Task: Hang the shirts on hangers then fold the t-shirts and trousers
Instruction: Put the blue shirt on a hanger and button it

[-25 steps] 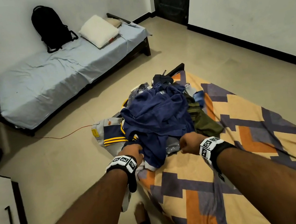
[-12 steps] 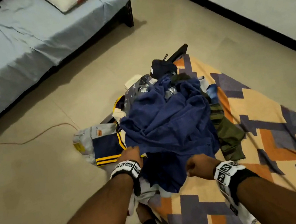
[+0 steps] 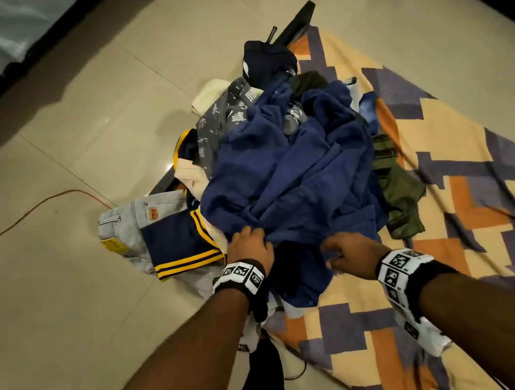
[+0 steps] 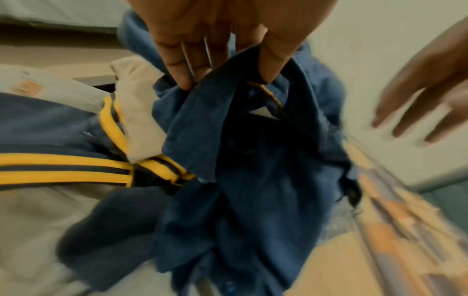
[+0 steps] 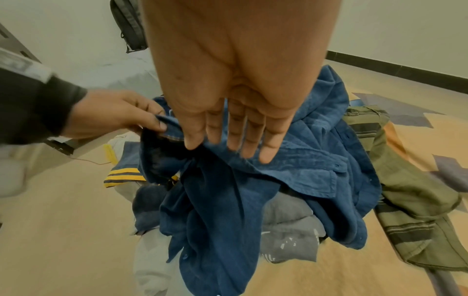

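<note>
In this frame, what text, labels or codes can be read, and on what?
No text reads clearly.
Grey printed garment: white lettering, too blurred.
Orange patch on pale jeans: illegible.
Yellow tag on the jeans: illegible.
Left and right wristbands: square marker patterns, no words.

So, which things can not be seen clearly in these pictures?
- Hangers: none in any view.
- Lower clothes: head view, blue shirt covers them.
- Bedsheet: left wrist view, motion blur.
- Right hand: same view, blurred, cut by the edge.
- Left hand: fingertips buried in shirt.
</note>
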### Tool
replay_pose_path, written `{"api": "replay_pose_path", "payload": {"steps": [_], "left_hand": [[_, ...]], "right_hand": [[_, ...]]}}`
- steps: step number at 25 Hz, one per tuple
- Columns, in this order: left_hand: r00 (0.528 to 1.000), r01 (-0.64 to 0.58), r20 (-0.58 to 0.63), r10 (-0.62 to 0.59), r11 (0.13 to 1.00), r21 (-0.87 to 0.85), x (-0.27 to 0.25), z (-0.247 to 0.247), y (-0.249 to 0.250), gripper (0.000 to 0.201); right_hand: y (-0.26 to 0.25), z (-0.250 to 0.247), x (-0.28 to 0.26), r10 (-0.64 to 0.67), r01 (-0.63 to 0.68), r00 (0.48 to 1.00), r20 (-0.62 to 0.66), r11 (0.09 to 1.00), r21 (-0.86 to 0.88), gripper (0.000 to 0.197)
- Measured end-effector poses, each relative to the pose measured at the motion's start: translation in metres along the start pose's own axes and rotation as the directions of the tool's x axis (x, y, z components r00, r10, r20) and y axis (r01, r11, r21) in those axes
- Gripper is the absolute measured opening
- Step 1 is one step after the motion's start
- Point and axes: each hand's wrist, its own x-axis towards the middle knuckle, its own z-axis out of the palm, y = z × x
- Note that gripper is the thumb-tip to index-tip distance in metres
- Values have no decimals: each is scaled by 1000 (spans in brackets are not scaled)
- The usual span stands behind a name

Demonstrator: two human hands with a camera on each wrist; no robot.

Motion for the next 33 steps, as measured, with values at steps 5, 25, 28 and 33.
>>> {"api": "replay_pose_path", "payload": {"steps": [5,25,28,33], "left_hand": [[949,-270,-60,310,698,-663,-94,-51,73,20],[758,-485,-375,534,845,223,-310,-118,308,31],[713,-453,-533,455,879,145,-327,-121,320,8],[632,-717,-417,653,697,7,-366,-71,354,12]], "right_hand": [[5,-5,-23,-79,138,930,-358,980,141,71],[252,-65,-438,310,395,-39,-950,878,270,26],[273,-38,-498,440,460,-175,-881,827,322,20],[262,32,-572,396,386,-212,-893,874,295,27]]}}
